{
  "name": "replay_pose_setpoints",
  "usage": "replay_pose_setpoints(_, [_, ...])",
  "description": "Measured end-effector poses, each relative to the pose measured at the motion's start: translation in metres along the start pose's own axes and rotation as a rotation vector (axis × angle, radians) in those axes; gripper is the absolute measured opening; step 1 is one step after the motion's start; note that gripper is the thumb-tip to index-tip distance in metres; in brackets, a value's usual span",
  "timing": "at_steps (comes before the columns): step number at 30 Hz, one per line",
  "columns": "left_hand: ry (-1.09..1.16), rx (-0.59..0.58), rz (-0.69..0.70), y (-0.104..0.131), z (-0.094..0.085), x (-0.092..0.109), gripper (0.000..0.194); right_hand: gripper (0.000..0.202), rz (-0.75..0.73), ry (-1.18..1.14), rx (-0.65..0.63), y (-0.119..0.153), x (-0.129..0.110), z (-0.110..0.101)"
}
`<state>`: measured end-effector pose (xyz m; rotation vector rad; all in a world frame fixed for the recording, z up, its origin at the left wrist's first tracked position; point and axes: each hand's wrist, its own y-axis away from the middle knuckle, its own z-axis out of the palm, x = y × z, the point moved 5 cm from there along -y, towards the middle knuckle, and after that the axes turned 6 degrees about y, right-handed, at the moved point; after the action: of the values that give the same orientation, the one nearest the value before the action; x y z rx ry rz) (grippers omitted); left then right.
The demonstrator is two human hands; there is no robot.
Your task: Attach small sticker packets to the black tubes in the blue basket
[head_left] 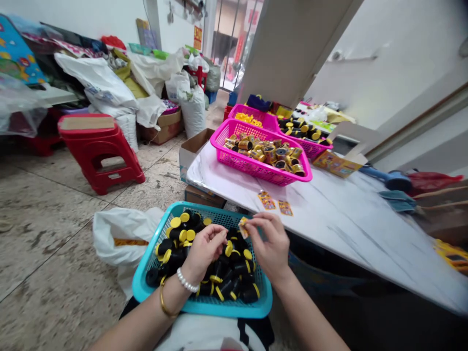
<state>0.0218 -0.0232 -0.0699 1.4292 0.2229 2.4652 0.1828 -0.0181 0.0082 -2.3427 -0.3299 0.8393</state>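
My right hand (pixel 269 243) pinches a small yellow printed sticker (pixel 243 227) between thumb and fingers, above the right rim of a blue plastic basket (pixel 268 297). Close by, my left hand (pixel 207 248) hovers over the basket with thumb and fingertips pressed together; whatever they hold, if anything, is too small to make out. Under both hands the basket is filled with black cylinders with yellow caps (pixel 219 290). Two more printed stickers (pixel 285 207) lie on the table's near edge, just beyond my right hand.
A marble-patterned table (pixel 329 214) carries a pink basket (pixel 252 163) of sticker-wrapped cylinders (pixel 270 153), with more pink baskets behind. A printed carton (pixel 338 163) stands right of them. Left are a red stool (pixel 100 151) and a white sack (pixel 106 234) on the floor.
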Motion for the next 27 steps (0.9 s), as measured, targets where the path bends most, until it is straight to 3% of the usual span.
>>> replay_pose_setpoints(2, [-0.006,0.008,-0.004,0.001,-0.001,0.001,0.032,0.006,0.058,-0.080,-0.095,0.021,-0.011,0.016])
replay_pose_setpoints(5, [-0.038,0.006,-0.001,0.001,-0.003,0.002,0.030,0.007,0.154,-0.129,-0.118,0.037,-0.011,0.031])
replay_pose_setpoints(12, [-0.072,-0.050,0.015,0.000,-0.004,-0.001,0.028,0.007,0.193,-0.141,-0.119,0.036,-0.002,0.037])
replay_pose_setpoints(17, [-0.133,0.022,-0.025,-0.005,-0.011,-0.006,0.016,0.007,0.240,-0.244,-0.183,0.043,-0.005,0.043])
replay_pose_setpoints(22, [-0.144,0.047,-0.027,-0.008,-0.016,-0.011,0.014,0.024,0.576,-0.545,-0.245,0.054,0.010,0.048])
replay_pose_setpoints(24, [-0.147,0.046,-0.015,-0.008,-0.016,-0.013,0.015,0.034,0.716,-0.648,-0.339,0.061,0.015,0.053])
replay_pose_setpoints(27, [-0.161,0.037,0.021,-0.007,-0.015,-0.012,0.020,0.029,0.821,-0.749,-0.466,0.071,0.018,0.062])
